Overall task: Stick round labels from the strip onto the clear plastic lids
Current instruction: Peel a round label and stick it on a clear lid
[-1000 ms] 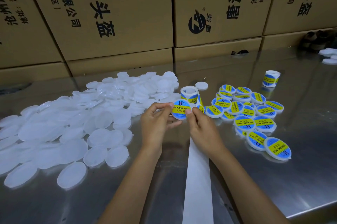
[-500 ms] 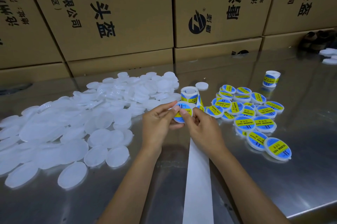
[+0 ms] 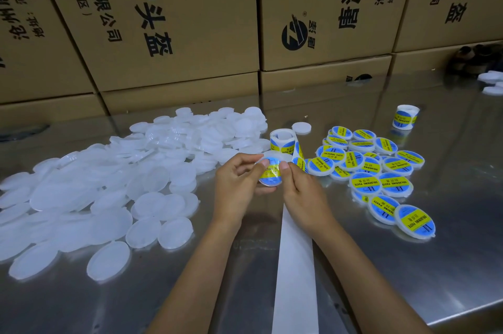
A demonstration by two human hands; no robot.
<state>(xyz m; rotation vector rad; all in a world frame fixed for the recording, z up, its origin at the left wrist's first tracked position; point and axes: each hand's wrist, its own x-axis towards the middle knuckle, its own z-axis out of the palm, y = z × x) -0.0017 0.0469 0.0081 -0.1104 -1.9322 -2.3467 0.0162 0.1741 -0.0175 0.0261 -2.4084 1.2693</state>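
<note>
My left hand (image 3: 236, 184) and my right hand (image 3: 300, 192) together hold one clear plastic lid (image 3: 269, 170) above the steel table (image 3: 435, 265). A blue and yellow round label lies on the lid, with both thumbs pressing on it. Just behind the hands stands the label roll (image 3: 283, 140). Its empty white backing strip (image 3: 295, 265) runs toward me between my forearms. A big heap of bare clear lids (image 3: 109, 184) covers the table's left side. Several labelled lids (image 3: 375, 170) lie in a pile to the right.
Stacked cardboard boxes (image 3: 177, 21) wall off the back of the table. A second label roll (image 3: 405, 117) stands at the back right, a single lid (image 3: 301, 127) lies behind the first roll, and more white lids (image 3: 492, 83) sit at the far right edge.
The lid has tilted from facing me to lying flatter in my hands. Both thumbs have moved onto the label and press it down.
</note>
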